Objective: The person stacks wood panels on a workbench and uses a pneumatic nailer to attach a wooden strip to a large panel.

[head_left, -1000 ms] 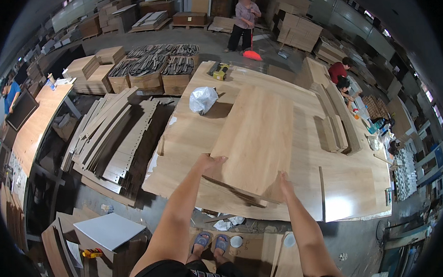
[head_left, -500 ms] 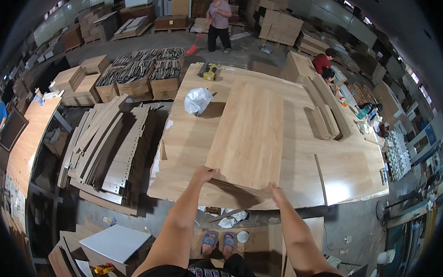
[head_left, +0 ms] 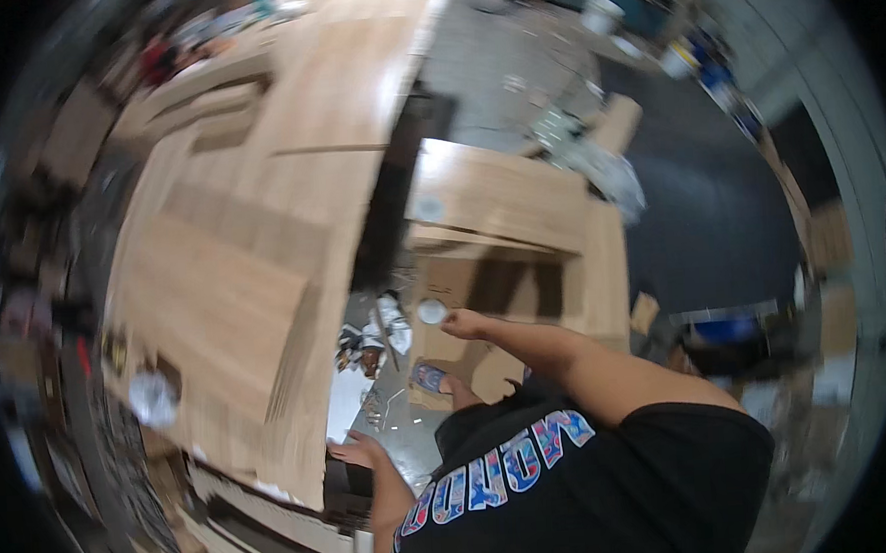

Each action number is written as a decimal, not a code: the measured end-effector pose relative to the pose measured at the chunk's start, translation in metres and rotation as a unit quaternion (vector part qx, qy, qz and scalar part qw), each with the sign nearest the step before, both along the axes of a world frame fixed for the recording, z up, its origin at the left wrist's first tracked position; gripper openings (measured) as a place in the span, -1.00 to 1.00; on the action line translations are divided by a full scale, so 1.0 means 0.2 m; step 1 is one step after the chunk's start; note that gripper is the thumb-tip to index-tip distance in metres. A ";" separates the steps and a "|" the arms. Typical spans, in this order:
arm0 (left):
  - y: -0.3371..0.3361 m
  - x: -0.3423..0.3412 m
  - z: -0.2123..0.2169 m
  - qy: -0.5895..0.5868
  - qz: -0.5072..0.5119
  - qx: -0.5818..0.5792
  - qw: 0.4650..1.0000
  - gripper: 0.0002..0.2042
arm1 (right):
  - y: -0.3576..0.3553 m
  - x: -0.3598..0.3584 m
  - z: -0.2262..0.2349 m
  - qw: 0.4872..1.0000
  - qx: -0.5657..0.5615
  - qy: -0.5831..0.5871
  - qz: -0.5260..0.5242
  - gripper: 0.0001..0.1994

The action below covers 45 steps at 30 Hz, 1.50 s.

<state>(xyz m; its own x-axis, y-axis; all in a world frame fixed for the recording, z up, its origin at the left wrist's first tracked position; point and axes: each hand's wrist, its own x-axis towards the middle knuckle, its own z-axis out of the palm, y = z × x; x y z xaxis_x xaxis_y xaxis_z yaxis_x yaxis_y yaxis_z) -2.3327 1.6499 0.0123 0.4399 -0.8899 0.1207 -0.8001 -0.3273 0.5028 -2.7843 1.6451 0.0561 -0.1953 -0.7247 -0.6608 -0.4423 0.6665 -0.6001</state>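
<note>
Several stacked panels (head_left: 209, 304) lie on the desk (head_left: 334, 197), best gripped from both sides; the left hand (head_left: 360, 451) is by the desk's edge, the right hand (head_left: 468, 323) apart, their fingers' hold unclear.

Stacked boards (head_left: 209, 309) on a worktable (head_left: 328, 222)

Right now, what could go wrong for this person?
Scattered litter lies near the sandalled foot, so a step there might slip. The left hand is close to the edge of the table and could get scraped. No strap or clamp shows on the stacked panels, so a bump might shift them.
</note>
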 end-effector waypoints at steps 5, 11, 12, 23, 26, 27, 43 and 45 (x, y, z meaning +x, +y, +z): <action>0.51 -0.43 -0.08 -0.005 -0.247 0.297 0.922 -0.62 | 1.75 -0.56 -0.09 0.958 0.200 0.080 -0.191 -0.46; 0.19 -1.26 -0.15 0.082 -0.411 0.462 0.782 -0.54 | 3.29 -0.74 -0.16 0.719 0.132 0.146 -0.667 -0.80; 0.11 -1.38 -0.37 0.053 -0.454 0.336 0.823 -0.54 | 3.48 -0.76 -0.16 0.716 0.112 0.150 -0.673 -0.81; 0.50 -2.87 0.07 0.316 -0.443 0.435 0.718 -0.64 | 3.57 -0.65 -0.34 0.675 0.120 -0.097 -0.721 -0.77; 0.70 -3.02 -0.13 0.214 -0.494 0.484 0.690 -0.60 | 3.48 -0.71 -0.40 0.709 0.128 -0.084 -0.688 -0.80; 0.77 -3.07 -0.27 0.206 -0.483 0.499 0.689 -0.61 | 3.49 -0.76 -0.48 0.725 0.137 -0.064 -0.672 -0.81; 1.85 -3.73 -2.43 0.012 -0.476 0.549 0.687 -0.20 | 3.80 -2.10 -2.53 0.775 0.237 0.117 -0.574 -0.39; 1.94 -3.70 -2.73 0.025 -0.402 0.536 0.742 -0.15 | 3.78 -2.33 -2.79 0.828 0.069 0.075 -0.552 -0.32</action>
<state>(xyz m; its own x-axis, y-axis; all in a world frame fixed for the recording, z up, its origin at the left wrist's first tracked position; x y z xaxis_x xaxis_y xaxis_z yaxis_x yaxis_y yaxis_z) -3.0725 2.0385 -0.5346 -0.3060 -0.4399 -0.8443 -0.9422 0.0128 0.3348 -3.2500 2.4006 -0.5013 -0.7754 0.0291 -0.6308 0.4185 0.7718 -0.4788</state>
